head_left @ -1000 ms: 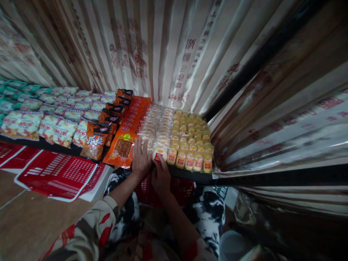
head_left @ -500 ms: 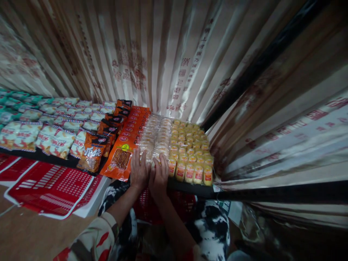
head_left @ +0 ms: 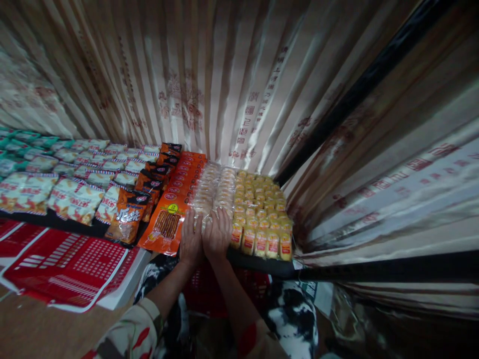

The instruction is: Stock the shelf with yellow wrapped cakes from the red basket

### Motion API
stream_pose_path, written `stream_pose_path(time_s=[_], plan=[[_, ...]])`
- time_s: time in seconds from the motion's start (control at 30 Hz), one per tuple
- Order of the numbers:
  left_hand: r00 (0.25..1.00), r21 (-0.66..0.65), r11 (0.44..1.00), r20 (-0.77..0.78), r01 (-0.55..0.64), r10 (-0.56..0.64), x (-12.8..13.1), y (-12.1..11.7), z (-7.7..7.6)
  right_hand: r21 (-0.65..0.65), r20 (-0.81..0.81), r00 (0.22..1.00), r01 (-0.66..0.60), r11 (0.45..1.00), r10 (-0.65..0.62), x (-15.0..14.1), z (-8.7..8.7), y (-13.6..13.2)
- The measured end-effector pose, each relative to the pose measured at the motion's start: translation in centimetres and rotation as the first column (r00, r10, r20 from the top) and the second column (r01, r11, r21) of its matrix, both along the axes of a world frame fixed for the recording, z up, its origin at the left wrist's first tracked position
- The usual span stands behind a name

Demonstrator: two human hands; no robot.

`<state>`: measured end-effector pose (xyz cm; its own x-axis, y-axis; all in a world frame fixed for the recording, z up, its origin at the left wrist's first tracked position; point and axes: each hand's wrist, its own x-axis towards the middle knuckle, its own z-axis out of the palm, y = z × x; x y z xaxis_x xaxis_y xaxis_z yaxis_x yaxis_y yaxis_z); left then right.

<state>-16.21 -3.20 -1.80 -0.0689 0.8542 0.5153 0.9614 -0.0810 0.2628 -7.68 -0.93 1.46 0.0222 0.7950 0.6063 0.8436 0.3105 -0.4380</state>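
Two rows of round, pale snacks in clear wrappers run back across the black shelf. At their front end my left hand lies with fingers stretched out, touching the left row. My right hand rests beside it on the front of the right row, fingers extended and covering the nearest pieces. On the left, flat orange snack packets with a picture of brown sticks overlap in a line, close to my left hand. Small yellow-wrapped cakes with red labels stand in several rows to the right of my right hand.
White-and-blue snack bags and orange-black bags fill the shelf's left side. Below the shelf edge sits a red plastic basket. A pleated curtain hangs behind, and a dark pole slants up on the right.
My right hand's fingers have gone from touching the front round snack to lying stretched over the row's front. My left hand stays on the left row. The view has tilted up slightly.
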Motion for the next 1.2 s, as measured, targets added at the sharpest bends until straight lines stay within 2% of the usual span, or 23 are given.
stream_pose_path(time_s=[0.2,0.5,0.7,0.93,1.07,1.2], plan=[[1.0,0.002,1.0,0.002,0.024,-0.024,-0.1,-0.1,0.3,-0.002,-0.014,1.0,0.001,1.0,-0.001,0.0,-0.1,0.0],[1.0,0.002,1.0,0.013,-0.013,0.013,0.1,-0.2,0.2,0.013,-0.058,0.997,-0.041,0.999,0.042,0.1,-0.2,0.2],[0.999,0.019,1.0,0.054,-0.007,0.006,0.2,-0.3,0.4,0.06,-0.089,0.987,-0.13,0.99,0.135,0.8,0.0,-0.4],[0.993,0.083,0.996,0.108,0.033,-0.041,0.2,-0.6,0.9,0.1,-0.101,0.97,-0.211,0.972,0.221,2.2,0.7,-3.5],[0.987,0.111,0.992,0.138,0.064,-0.079,0.1,-0.7,1.0,0.088,-0.092,0.967,-0.231,0.969,0.239,3.5,-0.2,-6.5],[0.976,0.176,0.983,0.2,0.048,-0.083,0.3,-1.5,1.4,0.052,-0.077,0.962,-0.26,0.964,0.263,5.4,-1.9,-9.8]])
